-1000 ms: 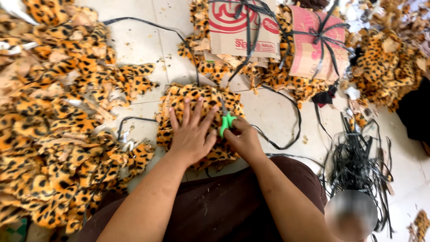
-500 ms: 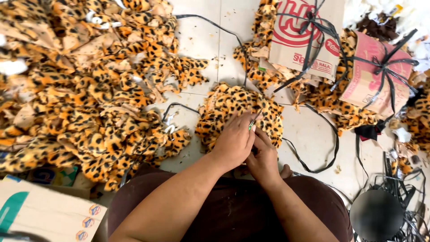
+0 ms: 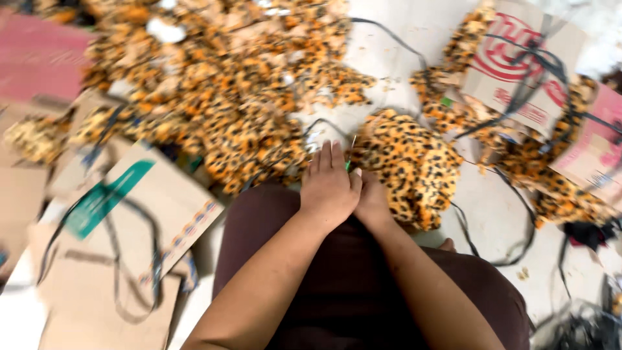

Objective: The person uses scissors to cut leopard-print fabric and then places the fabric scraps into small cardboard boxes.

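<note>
White floor tiles (image 3: 402, 39) were seen from above, strewn with scraps and cut pieces of leopard-print plush fabric, the largest heap (image 3: 214, 97) being spread across the upper left. Flattened cardboard sheets (image 3: 129, 220) bound with black straps were laid at the lower left, and further cardboard bundles (image 3: 518, 71) tied with black cord were stacked at the upper right over more of the same fabric. A rounded leopard-print piece (image 3: 414, 165) was placed on the floor directly in front of the person's dark brown lap (image 3: 337, 285), with a black cord (image 3: 473, 233) trailing past its right edge. The left hand (image 3: 330, 188) was laid flat with its fingers extended and together, pressed on the left edge of that piece; nothing was clasped in it. The right hand (image 3: 374, 201) was tucked close beneath and beside the left one, touching it, and was largely covered, so whether anything was gripped could not be told. A small green object (image 3: 348, 166) was glimpsed between the two hands at the fabric's edge, but the blur kept its form from being made out.
</note>
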